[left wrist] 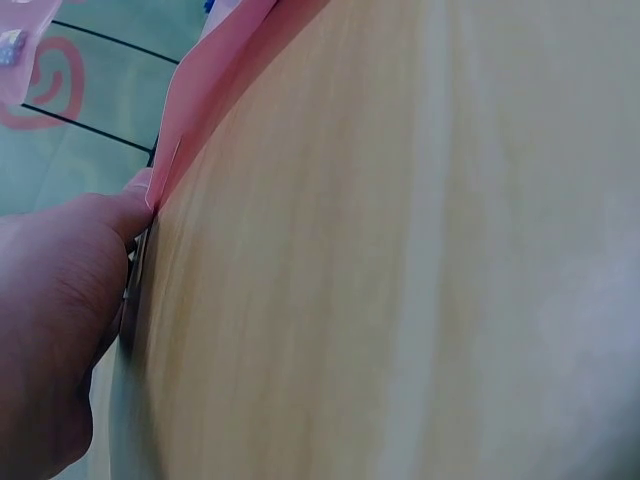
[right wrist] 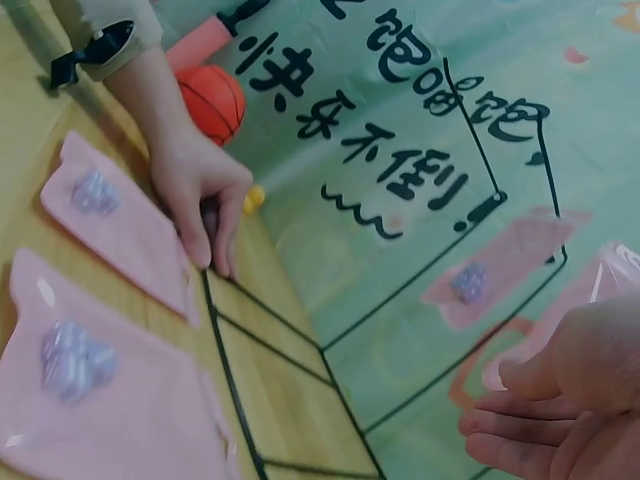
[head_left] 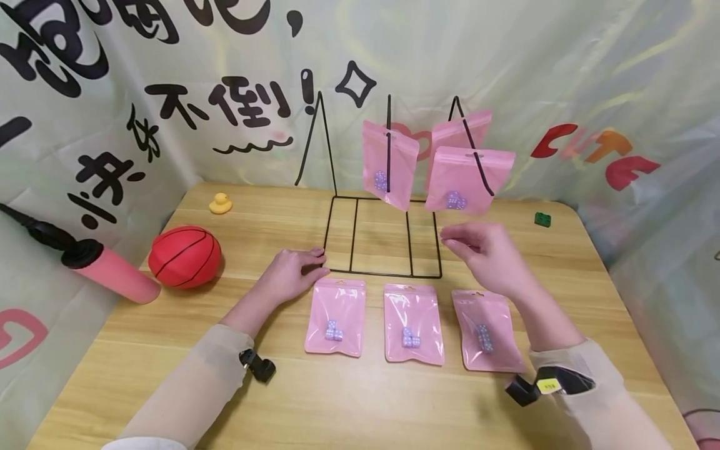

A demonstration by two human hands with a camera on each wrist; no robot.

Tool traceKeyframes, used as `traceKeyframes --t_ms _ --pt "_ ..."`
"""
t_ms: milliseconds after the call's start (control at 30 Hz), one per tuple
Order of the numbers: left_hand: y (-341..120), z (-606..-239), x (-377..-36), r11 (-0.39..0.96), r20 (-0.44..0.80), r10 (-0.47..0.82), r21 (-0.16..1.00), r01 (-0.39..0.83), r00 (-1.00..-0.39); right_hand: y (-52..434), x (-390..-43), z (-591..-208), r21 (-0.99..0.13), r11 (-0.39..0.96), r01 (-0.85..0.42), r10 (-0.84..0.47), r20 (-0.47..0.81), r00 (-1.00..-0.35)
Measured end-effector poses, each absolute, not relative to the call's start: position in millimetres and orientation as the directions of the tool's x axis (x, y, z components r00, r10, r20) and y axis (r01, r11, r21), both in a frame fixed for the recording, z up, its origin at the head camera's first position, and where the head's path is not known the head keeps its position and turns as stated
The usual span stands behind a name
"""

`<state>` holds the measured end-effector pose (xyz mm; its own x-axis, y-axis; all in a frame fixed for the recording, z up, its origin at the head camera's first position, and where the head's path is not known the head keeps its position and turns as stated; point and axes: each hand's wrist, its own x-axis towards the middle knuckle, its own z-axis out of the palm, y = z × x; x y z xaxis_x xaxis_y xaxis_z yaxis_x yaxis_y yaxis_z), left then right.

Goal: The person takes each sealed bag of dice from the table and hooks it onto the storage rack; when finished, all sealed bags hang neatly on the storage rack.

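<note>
1. Head view: a black wire rack (head_left: 382,273) stands toward the middle of the worktop's (head_left: 416,406) back edge, its hooked arms reaching forward, seemingly so that bags can slide on from the front.
2. Three pink bags hang there by their top holes: one (head_left: 400,164) on the middle arm, two ( (head_left: 464,129), (head_left: 467,176)) one behind the other on the right arm.
3. Three more, the left (head_left: 336,312), middle (head_left: 414,319) and right (head_left: 492,322) flat bags, lie in a row between rack and near edge, holes toward the rack, probably for easy picking up.
4. Left hand (head_left: 288,273) pinches the rack's front-left corner between thumb and fingers, presumably to steady a light frame.
5. Right hand (head_left: 488,253), thumb and fingers relaxed with a narrow gap, appears to hold nothing; it hovers just below the front hanging bag.
6. Red ball (head_left: 185,257) sits by the worktop's left edge, apart from the rack.
</note>
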<state>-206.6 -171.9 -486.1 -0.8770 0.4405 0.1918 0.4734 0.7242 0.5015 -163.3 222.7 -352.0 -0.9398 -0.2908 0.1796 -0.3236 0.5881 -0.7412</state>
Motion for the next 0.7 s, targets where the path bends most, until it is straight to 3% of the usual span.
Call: traceKeyframes --t_ms 300,700 --pt "-172 -486 -208 0.700 0.231 0.453 0.506 0.504 -0.861 268 -137 -373 -0.717 0.649 -0.255 -0.278 0.088 -0.956" --pt "-172 -487 -207 0.707 0.216 0.453 0.504 0.496 -0.865 320 -112 -405 -0.673 0.738 -0.053 -0.186 -0.128 -0.974"
